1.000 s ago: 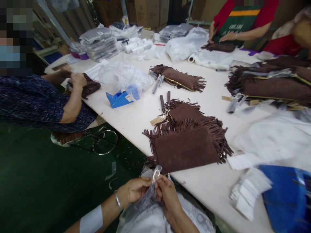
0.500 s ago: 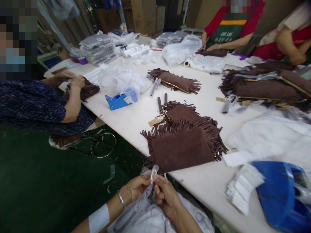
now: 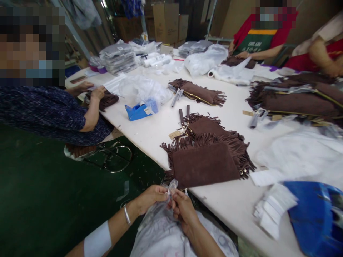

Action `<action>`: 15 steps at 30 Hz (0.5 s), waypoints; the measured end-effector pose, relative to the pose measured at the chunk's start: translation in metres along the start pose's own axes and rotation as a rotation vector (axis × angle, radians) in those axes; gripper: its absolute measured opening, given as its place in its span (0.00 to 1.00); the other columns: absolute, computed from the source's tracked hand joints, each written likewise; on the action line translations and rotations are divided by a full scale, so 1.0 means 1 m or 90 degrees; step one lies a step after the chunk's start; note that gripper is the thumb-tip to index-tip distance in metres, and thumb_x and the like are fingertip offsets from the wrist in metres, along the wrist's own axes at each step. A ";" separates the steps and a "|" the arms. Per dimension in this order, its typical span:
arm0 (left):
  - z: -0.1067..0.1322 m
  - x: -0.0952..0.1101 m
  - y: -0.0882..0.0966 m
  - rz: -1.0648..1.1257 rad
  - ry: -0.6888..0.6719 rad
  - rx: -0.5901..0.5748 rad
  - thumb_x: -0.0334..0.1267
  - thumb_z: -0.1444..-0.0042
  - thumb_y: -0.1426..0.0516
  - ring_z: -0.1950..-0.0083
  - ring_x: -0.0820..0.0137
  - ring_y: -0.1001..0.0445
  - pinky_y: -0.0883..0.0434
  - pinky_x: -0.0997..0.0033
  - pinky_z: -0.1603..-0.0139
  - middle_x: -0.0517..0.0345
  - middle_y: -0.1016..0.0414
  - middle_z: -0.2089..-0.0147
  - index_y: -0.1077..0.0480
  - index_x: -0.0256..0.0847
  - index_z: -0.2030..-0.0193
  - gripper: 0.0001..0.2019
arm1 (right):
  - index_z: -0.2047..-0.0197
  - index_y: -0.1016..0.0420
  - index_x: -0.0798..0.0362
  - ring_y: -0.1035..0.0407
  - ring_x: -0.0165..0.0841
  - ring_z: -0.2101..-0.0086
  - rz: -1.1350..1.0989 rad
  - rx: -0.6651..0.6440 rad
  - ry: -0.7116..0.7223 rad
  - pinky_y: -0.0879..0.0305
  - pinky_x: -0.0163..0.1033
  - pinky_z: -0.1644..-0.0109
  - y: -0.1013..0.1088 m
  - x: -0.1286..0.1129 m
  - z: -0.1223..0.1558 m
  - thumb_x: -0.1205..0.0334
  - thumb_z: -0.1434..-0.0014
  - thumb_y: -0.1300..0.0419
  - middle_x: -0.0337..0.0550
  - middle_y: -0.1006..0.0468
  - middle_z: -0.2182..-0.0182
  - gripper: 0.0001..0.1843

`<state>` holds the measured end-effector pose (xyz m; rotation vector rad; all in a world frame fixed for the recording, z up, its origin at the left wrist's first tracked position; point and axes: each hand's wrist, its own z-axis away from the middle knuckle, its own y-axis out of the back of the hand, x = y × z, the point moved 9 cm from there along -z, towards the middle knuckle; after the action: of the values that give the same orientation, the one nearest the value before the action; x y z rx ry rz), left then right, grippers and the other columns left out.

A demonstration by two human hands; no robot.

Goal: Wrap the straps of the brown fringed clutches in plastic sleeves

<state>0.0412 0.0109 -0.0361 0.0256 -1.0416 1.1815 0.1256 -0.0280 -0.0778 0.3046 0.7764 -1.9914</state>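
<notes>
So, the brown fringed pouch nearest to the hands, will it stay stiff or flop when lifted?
The brown fringed pouch looks like soft suede lying flat, so it probably bends. Its loose fringe would likely dangle and may snag the pouch behind. It seems light.

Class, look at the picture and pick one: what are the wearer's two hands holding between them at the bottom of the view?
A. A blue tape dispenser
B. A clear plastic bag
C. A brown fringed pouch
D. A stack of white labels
B: the left hand and right hand both pinch the top of a clear plastic bag over the lap, while the fringed pouch lies untouched on the table.
</notes>
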 end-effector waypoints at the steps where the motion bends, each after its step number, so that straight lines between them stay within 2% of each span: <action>1: -0.002 -0.004 0.000 0.001 0.012 -0.007 0.44 0.49 0.37 0.66 0.65 0.25 0.31 0.69 0.60 0.44 0.23 0.66 0.25 0.30 0.66 0.15 | 0.61 0.31 0.53 0.49 0.21 0.89 -0.002 0.006 0.006 0.61 0.26 0.85 0.000 0.000 0.000 0.48 0.58 0.34 0.27 0.35 0.88 0.24; 5: -0.012 -0.018 0.008 0.051 0.053 -0.017 0.43 0.51 0.37 0.70 0.67 0.26 0.30 0.70 0.65 0.45 0.23 0.68 0.27 0.31 0.67 0.14 | 0.64 0.32 0.52 0.52 0.20 0.88 -0.008 0.001 0.008 0.62 0.27 0.84 0.000 0.001 0.001 0.47 0.60 0.33 0.27 0.36 0.88 0.25; 8: -0.013 -0.017 0.008 0.065 0.054 -0.034 0.40 0.52 0.36 0.70 0.66 0.25 0.30 0.69 0.64 0.44 0.23 0.67 0.27 0.31 0.66 0.12 | 0.63 0.32 0.52 0.53 0.19 0.88 -0.007 0.007 0.013 0.61 0.27 0.84 0.001 -0.001 0.000 0.46 0.61 0.32 0.27 0.36 0.88 0.26; 13: -0.010 -0.012 0.005 0.029 0.038 -0.023 0.48 0.45 0.41 0.68 0.65 0.25 0.31 0.69 0.65 0.43 0.22 0.65 0.27 0.32 0.61 0.17 | 0.61 0.31 0.54 0.51 0.19 0.88 -0.016 0.006 0.026 0.59 0.26 0.84 -0.002 -0.001 -0.001 0.45 0.61 0.31 0.26 0.37 0.87 0.28; 15: -0.012 -0.012 0.007 -0.010 0.012 -0.006 0.48 0.45 0.41 0.70 0.67 0.26 0.32 0.70 0.67 0.45 0.23 0.68 0.26 0.32 0.64 0.17 | 0.61 0.30 0.54 0.50 0.19 0.88 0.001 -0.025 0.029 0.57 0.26 0.85 -0.009 0.000 0.004 0.44 0.59 0.32 0.28 0.34 0.86 0.28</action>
<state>0.0438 0.0117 -0.0542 0.0152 -1.0295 1.1599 0.1185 -0.0278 -0.0708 0.3271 0.8432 -1.9716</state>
